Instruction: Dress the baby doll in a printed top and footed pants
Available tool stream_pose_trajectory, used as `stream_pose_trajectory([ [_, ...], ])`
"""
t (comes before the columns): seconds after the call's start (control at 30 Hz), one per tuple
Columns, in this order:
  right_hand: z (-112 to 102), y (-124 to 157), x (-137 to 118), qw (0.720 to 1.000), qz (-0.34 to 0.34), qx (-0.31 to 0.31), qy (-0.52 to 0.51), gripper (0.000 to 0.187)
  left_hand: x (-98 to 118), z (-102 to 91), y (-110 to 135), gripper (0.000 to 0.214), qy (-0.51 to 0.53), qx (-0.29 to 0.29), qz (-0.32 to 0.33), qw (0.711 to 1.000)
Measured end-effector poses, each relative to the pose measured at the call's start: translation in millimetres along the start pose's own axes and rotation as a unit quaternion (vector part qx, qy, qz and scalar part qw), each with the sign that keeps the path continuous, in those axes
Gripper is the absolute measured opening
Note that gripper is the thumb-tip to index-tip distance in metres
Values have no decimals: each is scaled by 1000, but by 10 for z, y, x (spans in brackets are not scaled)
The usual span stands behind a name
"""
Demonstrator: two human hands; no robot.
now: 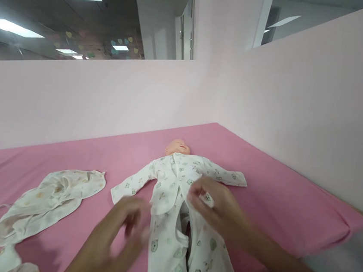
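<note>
toward the tabletop's far corner lies a doll, printed romper spread out, likely for access; left hand and right hand blur, grip i cannot tell.

So the baby outfit at lower centre is white, scattered with little green leafy bits and darker grey-green critter-looking prints, kinda too blurry to name. Doll's head just above is a peachy tone. The sheet across the lower half is straight-up bubblegum pink, no pattern. Crumpled cloth at lower left is off-white with faded tan and yellowish blotches. Wall across the middle is plain pinkish white. Upper left has yellow and teal hearts against dark grey.
</note>
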State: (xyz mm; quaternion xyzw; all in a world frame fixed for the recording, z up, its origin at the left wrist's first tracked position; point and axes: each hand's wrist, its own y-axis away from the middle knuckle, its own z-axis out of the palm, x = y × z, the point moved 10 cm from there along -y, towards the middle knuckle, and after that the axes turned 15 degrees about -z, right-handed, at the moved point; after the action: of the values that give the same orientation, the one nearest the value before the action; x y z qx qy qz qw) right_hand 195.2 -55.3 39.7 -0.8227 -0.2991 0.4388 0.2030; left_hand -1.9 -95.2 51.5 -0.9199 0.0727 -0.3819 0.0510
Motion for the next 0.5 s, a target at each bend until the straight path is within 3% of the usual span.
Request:
stream_pose_trajectory([
  [0.07,-12,-296,264,997,52,29,54,16,110,89,-505,29,3,-2,-24,1000],
  [0.13,110,-601,508,992,77,15,98,33,163,194,-1014,24,39,26,-54,997],
  [0.23,272,-942,831,977,123,-9,173,35,73,415,-1602,19,79,75,-103,989],
  [0.33,368,-1105,987,965,141,-13,220,24,-33,652,-1890,19,67,84,-99,989],
  [0.5,431,-1111,1084,956,146,-8,253,23,-146,780,-1939,23,52,90,-88,991],
])
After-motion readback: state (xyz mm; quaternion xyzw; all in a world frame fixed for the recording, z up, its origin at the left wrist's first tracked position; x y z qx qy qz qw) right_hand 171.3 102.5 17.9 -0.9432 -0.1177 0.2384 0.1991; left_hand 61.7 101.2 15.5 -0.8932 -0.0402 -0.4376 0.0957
